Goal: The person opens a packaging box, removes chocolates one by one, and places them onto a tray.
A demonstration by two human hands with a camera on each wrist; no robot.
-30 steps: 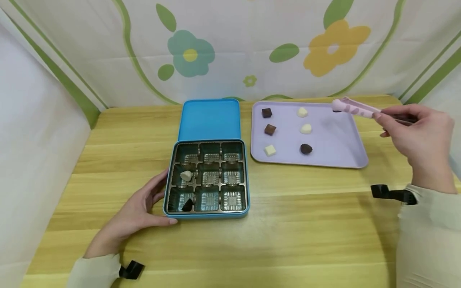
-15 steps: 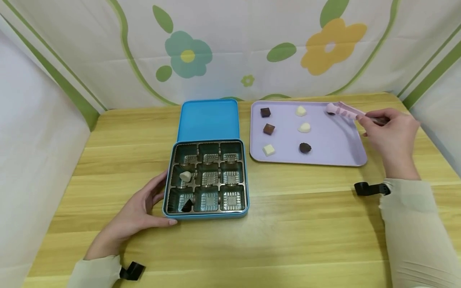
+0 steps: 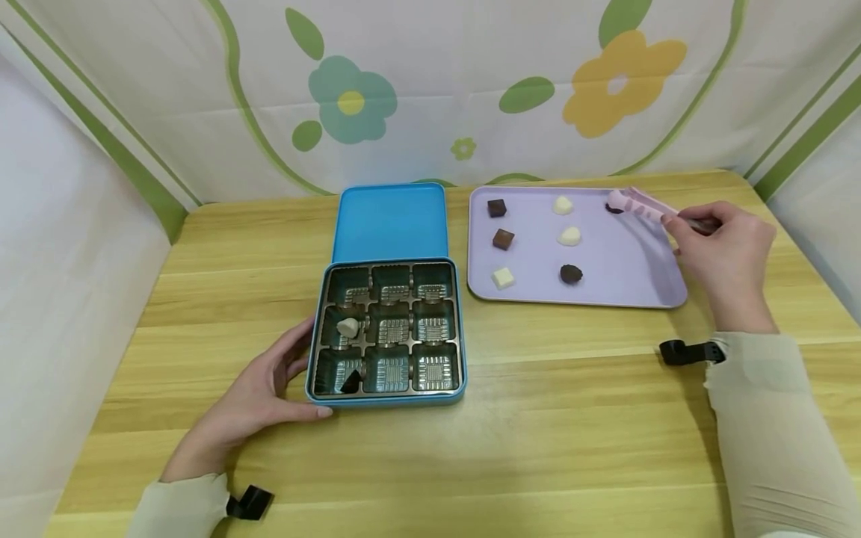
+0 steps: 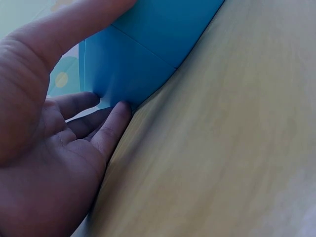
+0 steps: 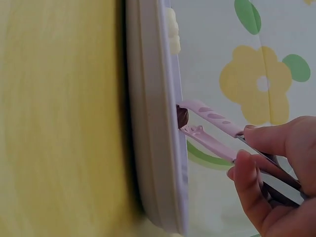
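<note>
My left hand point(image 3: 249, 396) holds the near left corner of the blue tin point(image 3: 390, 403), thumb along the front and fingertips on the left side point(image 4: 123, 69). A gold insert point(image 3: 393, 329) of square compartments fills the tin; a white chocolate point(image 3: 347, 327) lies in the middle left compartment, a dark one point(image 3: 351, 382) in the near left. My right hand point(image 3: 729, 243) grips pink-tipped tongs point(image 3: 639, 205) over the far right of the lilac tray point(image 3: 632, 276). In the right wrist view the tong tips stand either side of a dark chocolate point(image 5: 182, 116), which rests on the tray.
On the tray, dark point(image 3: 496, 208), brown point(image 3: 503, 239) and white point(image 3: 503, 278) squares form the left column. Two white pieces point(image 3: 569, 236) and a dark ridged one point(image 3: 571, 274) lie mid-tray. The blue lid point(image 3: 390, 222) lies behind the tin, before the floral cloth point(image 3: 430, 90).
My right hand has moved left with the tongs and brought their tips down to the dark chocolate at the far right. The left hand and tin have stayed put.
</note>
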